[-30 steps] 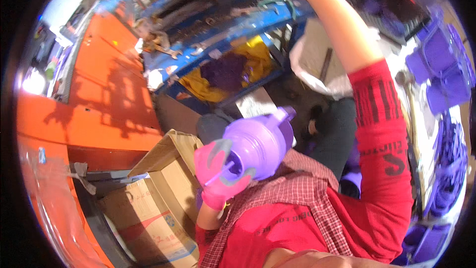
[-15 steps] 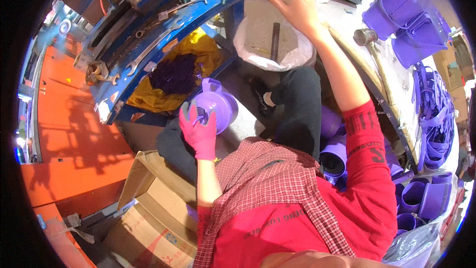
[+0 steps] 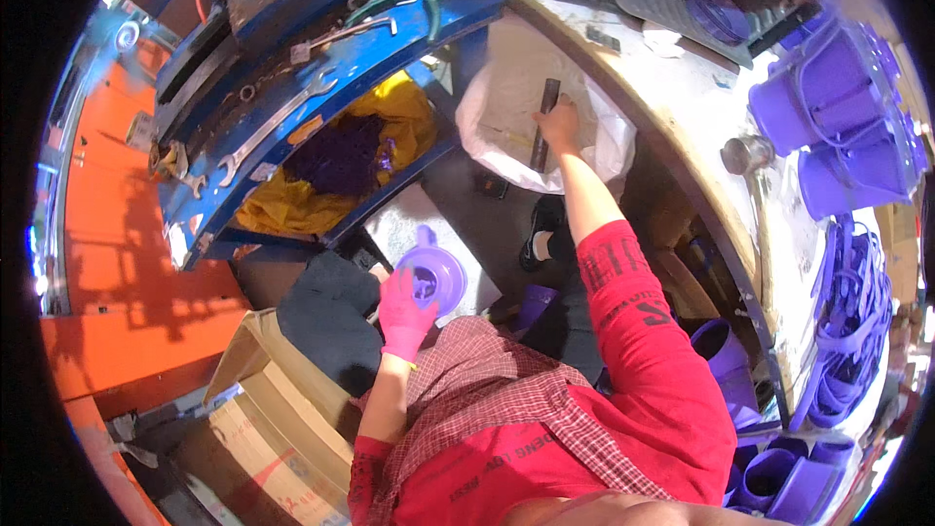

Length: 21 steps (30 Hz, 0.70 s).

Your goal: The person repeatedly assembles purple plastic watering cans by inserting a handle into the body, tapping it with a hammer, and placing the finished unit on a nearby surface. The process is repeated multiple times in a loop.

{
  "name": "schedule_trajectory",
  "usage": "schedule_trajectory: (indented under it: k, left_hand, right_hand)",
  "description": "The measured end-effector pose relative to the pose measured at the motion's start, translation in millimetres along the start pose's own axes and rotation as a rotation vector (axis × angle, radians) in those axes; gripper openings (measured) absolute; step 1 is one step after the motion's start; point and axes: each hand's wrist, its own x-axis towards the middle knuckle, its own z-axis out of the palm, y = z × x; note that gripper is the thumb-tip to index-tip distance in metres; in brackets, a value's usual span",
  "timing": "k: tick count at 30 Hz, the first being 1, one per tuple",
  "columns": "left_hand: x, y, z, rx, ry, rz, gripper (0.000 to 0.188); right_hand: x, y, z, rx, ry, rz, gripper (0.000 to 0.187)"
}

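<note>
My left hand [image 3: 404, 312], in a pink glove, grips a small purple plastic cup [image 3: 433, 273] by its rim, held low in front of me. My right hand [image 3: 560, 122] is bare and stretched forward into a white sack [image 3: 506, 107]. Its fingers rest against a dark metal bar [image 3: 543, 127] that stands in the sack; whether they close around it I cannot tell. I wear a red long-sleeved top and a checked apron.
A blue metal rack [image 3: 331, 58] with wrenches hangs at the upper left, with yellow and purple cloth [image 3: 341, 161] beneath it. Cardboard boxes [image 3: 263, 409] stand at the lower left. A white bench [image 3: 701, 107] curves right, bearing purple buckets [image 3: 838, 117], a hammer and purple straps [image 3: 847, 331].
My left hand has lowered the purple cup from beside my chest to further out in front. My right arm has come down from a high reach into the white sack.
</note>
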Motion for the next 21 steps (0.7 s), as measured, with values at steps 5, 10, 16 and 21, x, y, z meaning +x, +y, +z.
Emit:
schedule_trajectory:
  k: [5,10,16,21]
  left_hand:
    - [30.5,-1.1,24.0,0.014,0.269,-0.068,0.088]
    - [32.6,-9.6,56.2,-0.087,0.400,-0.162,0.096]
    - [39.4,-20.4,64.6,-0.450,0.556,0.052,0.093]
    - [41.3,-29.2,74.4,-0.290,0.417,-0.036,0.102]
  right_hand:
    - [-34.0,-39.6,-56.4,0.455,0.097,-0.082,0.037]
    - [-114.0,-131.5,-166.2,1.146,0.197,-0.454,0.021]
    - [-241.2,-183.1,-138.8,1.752,-0.492,-0.438,0.028]
    - [-264.5,-186.4,-28.2,1.528,-0.438,-0.168,0.021]
